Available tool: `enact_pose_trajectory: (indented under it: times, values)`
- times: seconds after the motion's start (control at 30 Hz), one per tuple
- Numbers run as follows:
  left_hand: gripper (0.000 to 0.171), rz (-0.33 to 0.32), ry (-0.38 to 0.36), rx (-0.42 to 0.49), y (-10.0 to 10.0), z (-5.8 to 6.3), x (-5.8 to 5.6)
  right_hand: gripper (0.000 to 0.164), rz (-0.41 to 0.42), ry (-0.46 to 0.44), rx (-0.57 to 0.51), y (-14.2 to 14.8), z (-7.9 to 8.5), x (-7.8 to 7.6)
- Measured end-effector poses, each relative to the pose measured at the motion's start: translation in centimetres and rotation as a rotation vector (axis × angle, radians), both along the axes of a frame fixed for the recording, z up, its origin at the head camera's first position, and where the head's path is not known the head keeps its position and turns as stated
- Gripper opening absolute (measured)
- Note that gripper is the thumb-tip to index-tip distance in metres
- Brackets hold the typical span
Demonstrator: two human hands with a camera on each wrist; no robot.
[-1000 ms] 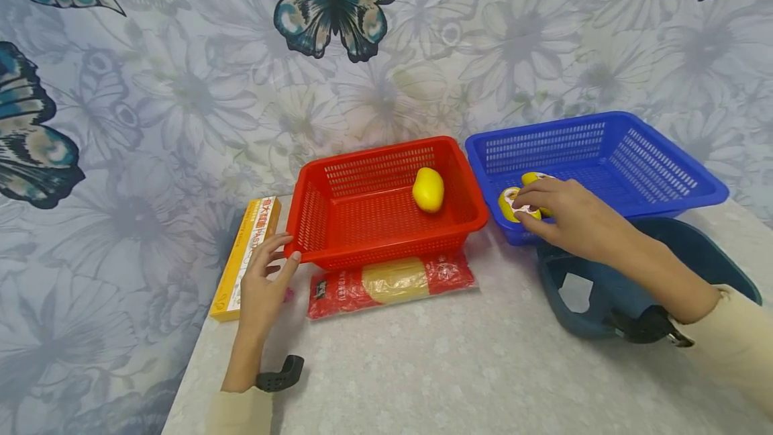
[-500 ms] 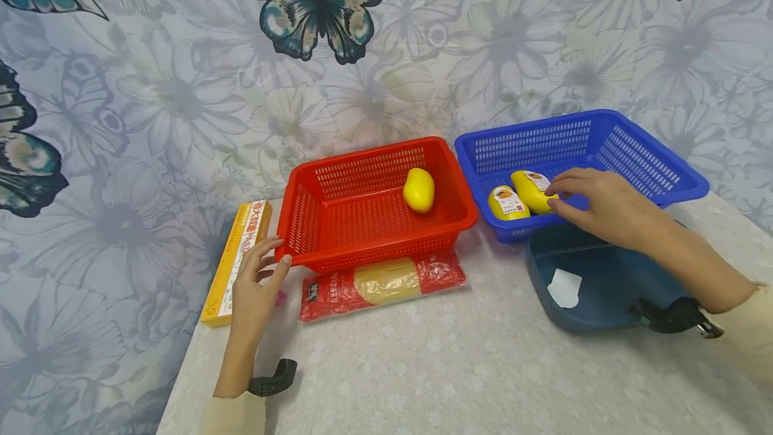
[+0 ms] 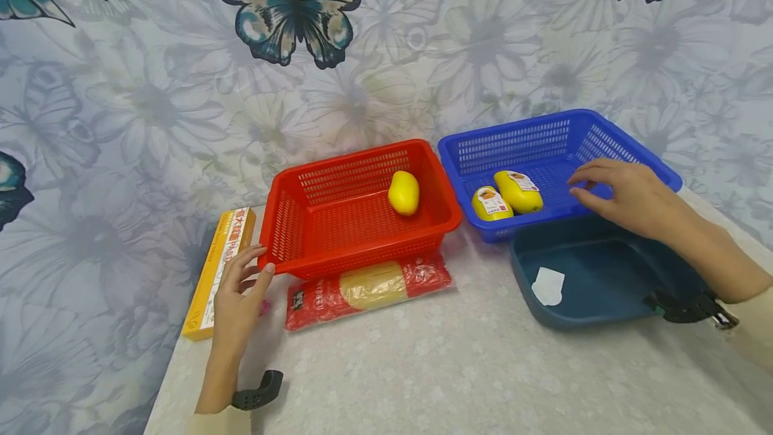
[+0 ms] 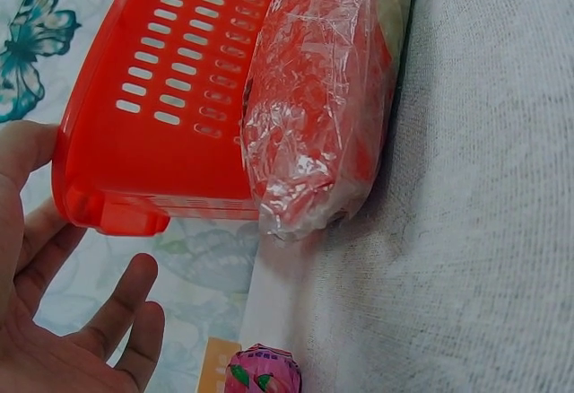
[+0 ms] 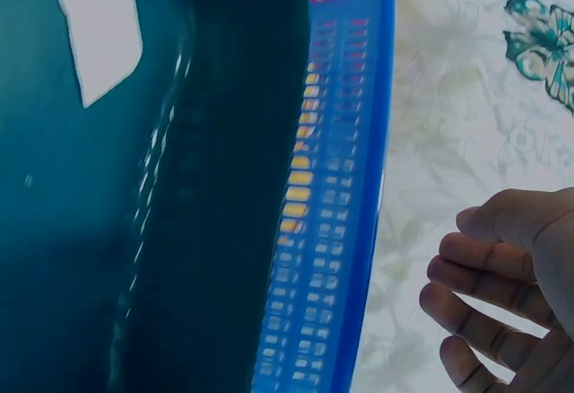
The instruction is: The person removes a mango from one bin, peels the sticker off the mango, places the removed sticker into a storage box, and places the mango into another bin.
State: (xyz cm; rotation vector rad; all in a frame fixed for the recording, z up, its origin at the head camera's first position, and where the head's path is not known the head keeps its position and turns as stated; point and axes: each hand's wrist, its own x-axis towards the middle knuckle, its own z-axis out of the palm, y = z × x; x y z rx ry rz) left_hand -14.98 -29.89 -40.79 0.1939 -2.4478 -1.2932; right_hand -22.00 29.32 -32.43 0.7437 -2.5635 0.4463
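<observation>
the red basket (image 3: 362, 254) looks like thin moulded plastic, so it should be light, a little springy in the walls and ready to slide on the pale cloth (image 3: 386, 381); its rolled rim, best near a corner, is likely the sound place to hold. the left hand (image 3: 237, 294) pinches the corner nearest it between thumb and forefinger, seemingly loosely, the remaining fingers off the plastic, and the basket stretches away to the right of that hand. the plain mango (image 3: 404, 193) lies inside it, well to the hand's right. the right hand (image 3: 631, 193) holds nothing, fingers loosely bent, thumb apart. left of its fingertips, not touching them, the larger-looking mango (image 3: 518, 191) lies in the blue basket (image 3: 513, 139), with the end-on mango (image 3: 491, 203) just beyond it, further left of the hand. all three seem firm, fairly light and smooth enough to roll; a gentle grip across the belly should suit, since real fruit could bruise.
</observation>
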Motion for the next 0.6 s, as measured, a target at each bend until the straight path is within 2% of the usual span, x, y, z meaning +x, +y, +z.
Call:
enact_pose_trajectory:
  times: [0.2,0.6]
  values:
    - [0.047,0.014,-0.002,0.004,0.0,-0.1,-0.1,0.018,-0.064,-0.01,0.008,1.8,-0.3,-0.4]
    - [0.048,0.035,-0.02,-0.02,0.1,-0.1,-0.2,0.02,-0.13,-0.029,0.013,5.4,-0.9,-0.9]
